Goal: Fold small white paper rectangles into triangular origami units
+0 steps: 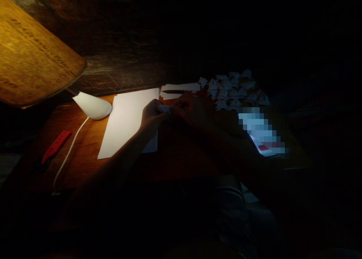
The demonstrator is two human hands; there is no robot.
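Observation:
Between my two hands is a small piece of folded white paper, held just above the table. My left hand grips its left side, with the thumb along the near edge. At the paper's right end my right hand has its fingers closed on it, though deep shadow hides most of them. Beneath and left of my hands lies a stack of white paper sheets. Several folded paper pieces sit grouped at the back right.
A lamp with a white base and yellow shade stands at left, its cord crossing the table. A red-handled tool lies beside it. Behind my hands are scissors on paper strips. A lit phone rests at right.

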